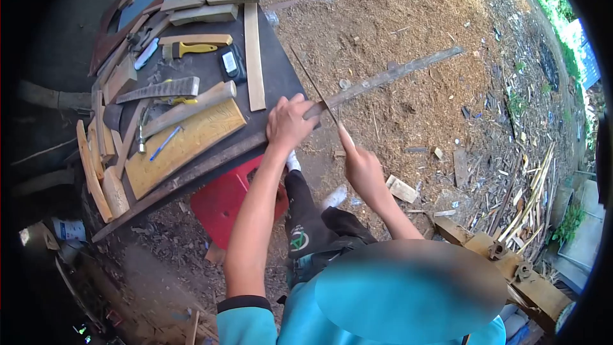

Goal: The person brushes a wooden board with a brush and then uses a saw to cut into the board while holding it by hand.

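My left hand (pixel 290 118) is closed over a long, rough wooden strip (pixel 402 75) at the corner of the dark table (pixel 276 51). The strip's far part juts out past the corner over the ground. In my right hand (pixel 365 172) is the pale handle of a saw (pixel 311 80), its fingers wrapped around it. The thin dark blade, seen nearly edge-on, crosses the strip just right of my left hand. Whether its teeth have cut into the wood is too small to tell.
On the table lie a wooden board (pixel 185 144), a hammer (pixel 142 131), a blue pen (pixel 166 143), a yellow-handled brush (pixel 191 48), a black case (pixel 232 64) and several wood pieces. A red stool (pixel 220 204) stands below. Sawdust and offcuts (pixel 402 190) cover the ground.
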The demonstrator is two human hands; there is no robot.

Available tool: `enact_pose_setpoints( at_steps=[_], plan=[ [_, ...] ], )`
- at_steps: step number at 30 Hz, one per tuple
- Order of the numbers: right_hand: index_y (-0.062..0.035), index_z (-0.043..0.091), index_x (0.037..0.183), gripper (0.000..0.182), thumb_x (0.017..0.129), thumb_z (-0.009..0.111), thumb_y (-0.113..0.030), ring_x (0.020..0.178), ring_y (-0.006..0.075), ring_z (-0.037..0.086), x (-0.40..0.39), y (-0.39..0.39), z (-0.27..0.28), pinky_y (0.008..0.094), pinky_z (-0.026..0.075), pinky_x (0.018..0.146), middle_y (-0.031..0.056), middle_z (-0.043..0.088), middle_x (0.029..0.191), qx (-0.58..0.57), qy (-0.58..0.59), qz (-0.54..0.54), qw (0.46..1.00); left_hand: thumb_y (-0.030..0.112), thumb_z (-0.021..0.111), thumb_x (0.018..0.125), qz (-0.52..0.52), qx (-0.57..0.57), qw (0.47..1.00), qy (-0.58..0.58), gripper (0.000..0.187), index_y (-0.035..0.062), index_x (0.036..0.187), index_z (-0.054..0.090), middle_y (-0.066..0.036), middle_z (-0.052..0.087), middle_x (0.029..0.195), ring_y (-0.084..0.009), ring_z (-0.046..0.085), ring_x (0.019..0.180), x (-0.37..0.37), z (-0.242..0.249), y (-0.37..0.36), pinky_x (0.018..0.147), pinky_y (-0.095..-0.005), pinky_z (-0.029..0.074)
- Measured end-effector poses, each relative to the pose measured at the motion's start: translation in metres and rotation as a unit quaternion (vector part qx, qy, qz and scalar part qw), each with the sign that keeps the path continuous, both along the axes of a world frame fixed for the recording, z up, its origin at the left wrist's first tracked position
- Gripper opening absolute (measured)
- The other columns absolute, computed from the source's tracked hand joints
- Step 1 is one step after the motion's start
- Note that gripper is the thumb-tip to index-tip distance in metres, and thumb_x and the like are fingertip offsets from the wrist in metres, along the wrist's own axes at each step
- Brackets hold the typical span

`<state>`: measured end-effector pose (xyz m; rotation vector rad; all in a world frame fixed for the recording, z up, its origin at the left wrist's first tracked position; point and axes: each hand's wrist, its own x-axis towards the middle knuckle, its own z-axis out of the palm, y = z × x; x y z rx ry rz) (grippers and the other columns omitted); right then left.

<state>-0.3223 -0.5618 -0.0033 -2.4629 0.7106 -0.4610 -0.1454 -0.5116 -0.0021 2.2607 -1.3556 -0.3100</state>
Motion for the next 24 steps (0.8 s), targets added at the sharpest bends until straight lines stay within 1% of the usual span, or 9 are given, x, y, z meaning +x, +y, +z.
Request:
enact_pose_setpoints(
  at_steps=[2, 7, 11, 15, 17, 19, 21, 23, 24],
  plan=[
    [-0.0090, 0.031, 0.137, 0.074, 0.067, 0.052, 0.004, 0.050, 0.0322, 0.056, -0.056, 0.023, 0.004, 0.0406, 0.046, 0.047, 0.0174, 0.055, 0.065, 0.055, 0.060, -0.007, 0.997, 0.025, 0.067, 0.066, 0.010, -0.007, 1.000, -0.006, 0.024, 0.0144, 0.088, 0.067, -0.004, 0.053, 0.076, -0.0261, 0.052, 0.075, 0.005, 0.001, -0.004, 0.068, -0.0378, 0.046],
    [-0.0104, 0.038, 0.134, 0.068, 0.069, 0.049, 0.006, 0.050, 0.0257, 0.060, 0.016, -0.009, -0.010, 0.0364, 0.050, 0.047, 0.0173, 0.057, 0.065, -0.031, 0.006, -0.003, 1.000, 0.028, 0.068, 0.067, 0.005, -0.004, 1.000, 0.004, 0.024, 0.0143, 0.087, 0.067, -0.003, 0.053, 0.076, -0.0258, 0.052, 0.074, -0.005, -0.005, -0.001, 0.068, -0.0378, 0.045],
    [-0.0087, 0.031, 0.136, 0.070, 0.070, 0.051, 0.003, 0.055, 0.0329, 0.058, -0.075, 0.027, -0.018, 0.0409, 0.048, 0.050, 0.0162, 0.058, 0.074, 0.030, 0.005, -0.003, 1.000, 0.028, 0.067, 0.068, 0.009, 0.001, 1.000, -0.018, 0.024, 0.0151, 0.088, 0.067, -0.003, 0.053, 0.076, -0.0251, 0.052, 0.075, 0.007, -0.005, -0.005, 0.068, -0.0374, 0.045],
    [-0.0071, 0.036, 0.134, 0.066, 0.071, 0.049, 0.006, 0.057, 0.0308, 0.058, -0.004, -0.005, -0.018, 0.0384, 0.049, 0.052, 0.0155, 0.058, 0.075, 0.020, 0.006, 0.010, 1.000, 0.027, 0.068, 0.067, 0.009, 0.007, 1.000, 0.005, 0.024, 0.0147, 0.088, 0.068, -0.003, 0.054, 0.077, -0.0257, 0.053, 0.076, -0.001, -0.002, -0.003, 0.069, -0.0375, 0.046],
    [-0.0068, 0.037, 0.133, 0.065, 0.071, 0.048, 0.007, 0.058, 0.0307, 0.058, -0.019, 0.010, -0.025, 0.0377, 0.049, 0.052, 0.0150, 0.057, 0.074, 0.026, -0.021, 0.001, 0.999, 0.028, 0.069, 0.066, 0.006, 0.022, 1.000, 0.020, 0.025, 0.0145, 0.087, 0.068, -0.003, 0.054, 0.079, -0.0255, 0.053, 0.078, 0.000, 0.000, -0.002, 0.070, -0.0374, 0.045],
    [-0.0050, 0.039, 0.132, 0.065, 0.069, 0.050, 0.007, 0.053, 0.0293, 0.054, -0.089, 0.038, -0.026, 0.0376, 0.046, 0.048, 0.0129, 0.052, 0.068, 0.043, -0.050, -0.003, 0.998, 0.028, 0.069, 0.066, 0.000, 0.020, 1.000, 0.014, 0.025, 0.0144, 0.087, 0.069, -0.004, 0.053, 0.080, -0.0248, 0.053, 0.079, 0.002, -0.002, -0.003, 0.070, -0.0371, 0.045],
    [-0.0018, 0.040, 0.130, 0.064, 0.067, 0.052, 0.007, 0.052, 0.0256, 0.054, -0.148, 0.055, -0.019, 0.0362, 0.044, 0.046, 0.0118, 0.051, 0.067, 0.033, -0.005, 0.000, 0.999, 0.030, 0.071, 0.065, 0.009, 0.012, 0.999, 0.029, 0.028, 0.0149, 0.089, 0.069, -0.004, 0.051, 0.080, -0.0230, 0.053, 0.082, 0.001, -0.002, 0.000, 0.070, -0.0364, 0.044],
    [0.0016, 0.042, 0.128, 0.063, 0.066, 0.053, 0.007, 0.050, 0.0221, 0.053, -0.177, 0.059, 0.008, 0.0357, 0.043, 0.045, 0.0103, 0.050, 0.066, 0.032, 0.036, 0.018, 0.999, 0.033, 0.072, 0.065, 0.014, 0.031, 0.998, 0.059, 0.033, 0.0157, 0.093, 0.069, -0.002, 0.049, 0.078, -0.0203, 0.054, 0.076, 0.004, -0.005, 0.002, 0.067, -0.0339, 0.043],
    [0.0029, 0.041, 0.128, 0.063, 0.066, 0.053, 0.008, 0.049, 0.0216, 0.052, -0.180, 0.056, 0.016, 0.0348, 0.042, 0.044, 0.0100, 0.049, 0.062, 0.006, -0.008, 0.019, 1.000, 0.034, 0.073, 0.065, 0.012, 0.040, 0.997, 0.072, 0.035, 0.0160, 0.095, 0.069, -0.002, 0.049, 0.077, -0.0189, 0.054, 0.073, 0.007, -0.002, 0.000, 0.066, -0.0326, 0.043]
  ],
)
